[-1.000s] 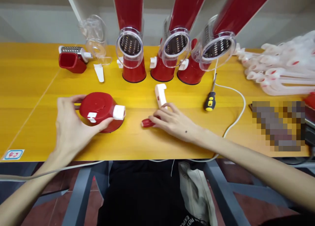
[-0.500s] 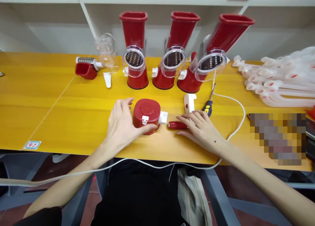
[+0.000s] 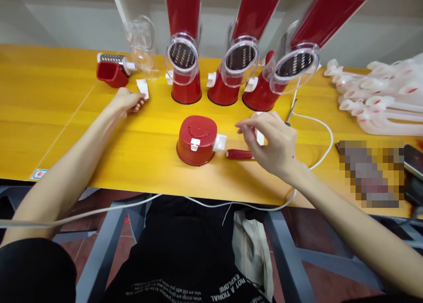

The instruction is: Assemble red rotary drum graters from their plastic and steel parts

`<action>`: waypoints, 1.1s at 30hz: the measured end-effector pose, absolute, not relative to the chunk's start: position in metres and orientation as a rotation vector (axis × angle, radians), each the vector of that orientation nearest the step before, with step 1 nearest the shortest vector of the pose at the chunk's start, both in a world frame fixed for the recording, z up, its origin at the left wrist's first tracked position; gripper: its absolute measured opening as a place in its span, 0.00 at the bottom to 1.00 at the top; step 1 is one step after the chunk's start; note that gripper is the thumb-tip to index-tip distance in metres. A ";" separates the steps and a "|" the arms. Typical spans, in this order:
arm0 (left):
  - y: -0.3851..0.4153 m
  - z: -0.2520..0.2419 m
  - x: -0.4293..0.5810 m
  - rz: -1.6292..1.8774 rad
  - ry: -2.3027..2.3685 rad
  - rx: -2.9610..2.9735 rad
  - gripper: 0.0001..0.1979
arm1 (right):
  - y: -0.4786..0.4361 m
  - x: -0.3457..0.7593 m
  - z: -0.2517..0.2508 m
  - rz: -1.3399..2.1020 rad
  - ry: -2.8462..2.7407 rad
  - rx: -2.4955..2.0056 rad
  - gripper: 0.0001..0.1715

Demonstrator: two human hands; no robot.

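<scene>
My left hand (image 3: 129, 101) reaches to the back left, its fingertips closed on the edge of a small tapered white plastic piece (image 3: 142, 87). In front of me a red grater base (image 3: 197, 141) sits on the table, with a white clip on its front and a white knob (image 3: 220, 142) on its right side. My right hand (image 3: 272, 140) hovers right of the base, thumb and forefinger tips drawn together with nothing visible between them. Below it lies a red ribbed handle (image 3: 238, 154), partly hidden by the hand. A white part (image 3: 259, 137) is mostly covered by the same hand.
Several red drum graters (image 3: 186, 87) stand along the back. Behind my left hand are a red pusher (image 3: 112, 75), a grating drum and a clear housing (image 3: 142, 52). A white cable (image 3: 325, 151) loops at right, near a screwdriver (image 3: 291, 111) and bagged white parts (image 3: 390, 98).
My left hand has left the red base and moved back and left to the white piece. My right hand has lifted off the handle and curled its fingers. The view has tilted down.
</scene>
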State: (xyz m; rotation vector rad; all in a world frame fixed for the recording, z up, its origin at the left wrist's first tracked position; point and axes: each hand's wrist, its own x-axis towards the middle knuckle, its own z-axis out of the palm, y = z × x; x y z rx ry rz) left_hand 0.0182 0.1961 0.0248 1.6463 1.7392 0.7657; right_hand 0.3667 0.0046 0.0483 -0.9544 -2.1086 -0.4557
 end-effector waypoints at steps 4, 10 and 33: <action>0.143 0.030 0.006 0.994 1.717 1.595 0.26 | 0.003 0.354 0.059 -0.191 -1.998 -0.962 0.09; 0.041 0.097 0.039 1.131 1.229 1.808 0.20 | 0.005 0.305 0.097 0.848 -1.572 -0.850 0.22; 0.239 0.034 -0.039 0.982 2.388 1.702 0.43 | 0.064 0.371 0.043 0.264 -2.201 -2.436 0.27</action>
